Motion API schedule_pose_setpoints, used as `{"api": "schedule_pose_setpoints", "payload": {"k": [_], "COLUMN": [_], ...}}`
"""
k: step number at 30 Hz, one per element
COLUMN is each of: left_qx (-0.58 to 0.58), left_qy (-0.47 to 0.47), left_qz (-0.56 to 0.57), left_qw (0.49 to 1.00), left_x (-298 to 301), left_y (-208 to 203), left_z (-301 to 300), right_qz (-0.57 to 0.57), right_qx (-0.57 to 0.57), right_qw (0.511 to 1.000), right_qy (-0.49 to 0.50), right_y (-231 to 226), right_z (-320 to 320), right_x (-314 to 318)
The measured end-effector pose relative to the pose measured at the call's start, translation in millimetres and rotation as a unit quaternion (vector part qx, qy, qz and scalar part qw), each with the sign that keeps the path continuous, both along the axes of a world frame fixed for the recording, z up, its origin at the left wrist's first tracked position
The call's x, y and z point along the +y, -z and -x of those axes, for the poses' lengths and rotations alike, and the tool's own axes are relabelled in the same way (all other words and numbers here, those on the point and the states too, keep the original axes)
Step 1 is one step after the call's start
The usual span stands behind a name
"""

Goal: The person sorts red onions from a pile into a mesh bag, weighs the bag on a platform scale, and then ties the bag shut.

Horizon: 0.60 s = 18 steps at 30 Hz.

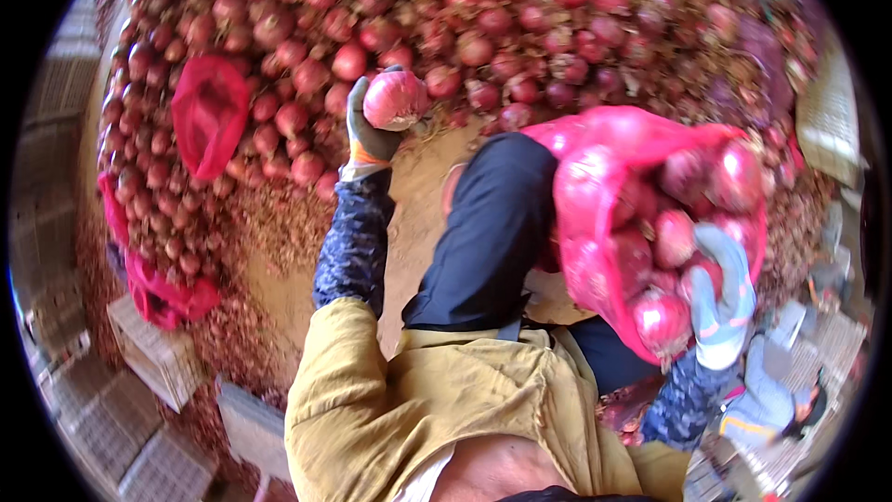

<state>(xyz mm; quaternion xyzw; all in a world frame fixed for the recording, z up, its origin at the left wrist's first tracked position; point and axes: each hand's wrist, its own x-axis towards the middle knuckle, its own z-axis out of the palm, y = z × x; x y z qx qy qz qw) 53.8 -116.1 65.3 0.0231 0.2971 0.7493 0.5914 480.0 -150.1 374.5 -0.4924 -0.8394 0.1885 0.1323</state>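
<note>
A large red onion is in my left hand, which wears a grey glove and is raised in front of the onion pile. A pink mesh bag, its mouth spread wide, rests against my legs on the right with several red onions inside. My right hand, also gloved, reaches into the bag's mouth. Its thumb and fingers curl around a smaller onion there. Next to that hand, another big onion sits at the near rim of the bag.
A broad heap of red onions with dry skins covers the ground ahead and to the left. On it lies an empty pink mesh bag; more pink netting lies farther left. A pale crate stands lower left. Another person is at lower right.
</note>
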Motion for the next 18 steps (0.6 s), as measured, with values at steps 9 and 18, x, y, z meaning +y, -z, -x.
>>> {"api": "schedule_pose_setpoints", "payload": {"k": [9,18], "left_qx": [0.488,0.788], "left_qy": [0.219,0.162], "left_qz": [-0.307,-0.199], "left_qw": [0.787,0.56], "left_x": [44,114], "left_y": [-267,-213], "left_z": [-184,-205], "right_qz": [0.052,-0.057], "right_qx": [0.317,0.375], "right_qw": [0.947,0.92], "right_qy": [0.02,0.1], "right_y": [-16,47], "right_z": [17,23], "right_x": [28,53]}}
